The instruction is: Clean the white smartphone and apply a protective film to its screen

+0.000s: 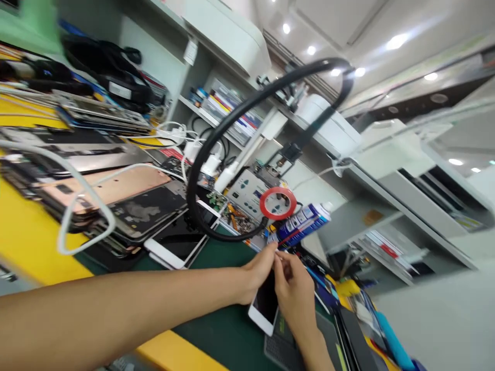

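A white-framed smartphone (266, 306) with a dark screen lies under my two hands on the green work mat (220, 324). My left hand (259, 273) reaches in from the left and rests along the phone's upper end, its fingers closed near the top edge. On the right side, my right hand (296, 288) has thumb and forefinger pinched together, meeting the left fingertips. Whatever sits between the fingertips is too small to make out. Just beyond the hands lies a blue spray can (299, 224). Another white phone (181, 237) rests to the left.
Stacked phone and tablet parts (116, 190) cover the left side, with a white cable (87, 188) looping over them. A black hose (211, 139) arches overhead from a grey control box (247, 193). A red tape roll (277, 203) stands before it. Tools lie at right.
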Motion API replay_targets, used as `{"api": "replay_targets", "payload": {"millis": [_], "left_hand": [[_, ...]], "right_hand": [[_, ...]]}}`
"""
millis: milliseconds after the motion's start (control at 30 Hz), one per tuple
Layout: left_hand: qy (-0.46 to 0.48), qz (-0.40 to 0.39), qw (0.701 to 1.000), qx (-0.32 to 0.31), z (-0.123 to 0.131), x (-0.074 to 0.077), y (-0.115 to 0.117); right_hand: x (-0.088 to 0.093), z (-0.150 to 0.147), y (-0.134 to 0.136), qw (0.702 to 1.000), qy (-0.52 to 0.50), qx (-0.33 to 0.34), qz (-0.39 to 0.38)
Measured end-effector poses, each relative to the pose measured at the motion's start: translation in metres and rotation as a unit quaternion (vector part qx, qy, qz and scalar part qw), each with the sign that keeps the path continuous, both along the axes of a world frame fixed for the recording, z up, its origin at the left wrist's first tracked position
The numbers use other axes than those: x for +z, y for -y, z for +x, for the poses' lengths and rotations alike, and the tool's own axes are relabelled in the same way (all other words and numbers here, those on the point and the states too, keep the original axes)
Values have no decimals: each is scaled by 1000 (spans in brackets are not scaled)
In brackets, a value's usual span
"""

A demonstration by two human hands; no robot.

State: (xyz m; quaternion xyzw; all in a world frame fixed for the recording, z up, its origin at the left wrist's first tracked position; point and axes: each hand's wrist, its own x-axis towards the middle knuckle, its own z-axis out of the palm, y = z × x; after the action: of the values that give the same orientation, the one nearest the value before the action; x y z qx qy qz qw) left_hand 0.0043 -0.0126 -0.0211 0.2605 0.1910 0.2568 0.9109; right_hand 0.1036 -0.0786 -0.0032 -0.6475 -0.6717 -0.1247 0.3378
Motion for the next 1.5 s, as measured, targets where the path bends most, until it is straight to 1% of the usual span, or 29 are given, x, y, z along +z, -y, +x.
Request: {"api": "replay_targets", "payload": {"millis": [100,267,400,533,633,767,900,1000,1133,1200,1233,1333,1500], "left_hand": [[-63,-25,997,-42,-1,9,1],[-86,-30,993,-73,0,19,0],[-72,-36,996,-47,-1,21,4],[-100,-1,994,-35,-1,22,6],[-126,14,991,-52,-2,23,7],[-152,7,987,-57,-2,27,8],[-158,12,986,-55,-4,32,11],[-161,11,985,-58,-6,35,13],[-139,27,987,-75,-5,35,14],[-138,30,986,-84,-5,34,14],[-136,31,986,-88,-5,32,14],[-123,26,987,-96,-5,29,13],[-117,11,987,-109,-6,28,12]], "right_hand": [[3,-2,-2,1000,7,-1,10],[0,3,-7,999,5,-48,13],[-2,9,-9,997,0,-70,23],[3,13,-10,996,-10,-79,28],[9,18,-9,996,-64,-65,16],[17,32,-6,990,-133,-51,-17],[18,43,-3,979,-192,-16,-71],[15,38,-5,966,-243,7,-86],[14,23,-9,950,-302,42,-74],[16,21,-9,944,-316,58,-72],[18,22,-8,942,-318,60,-83],[23,35,-4,931,-328,65,-148],[32,62,3,929,-332,75,-148]]}}
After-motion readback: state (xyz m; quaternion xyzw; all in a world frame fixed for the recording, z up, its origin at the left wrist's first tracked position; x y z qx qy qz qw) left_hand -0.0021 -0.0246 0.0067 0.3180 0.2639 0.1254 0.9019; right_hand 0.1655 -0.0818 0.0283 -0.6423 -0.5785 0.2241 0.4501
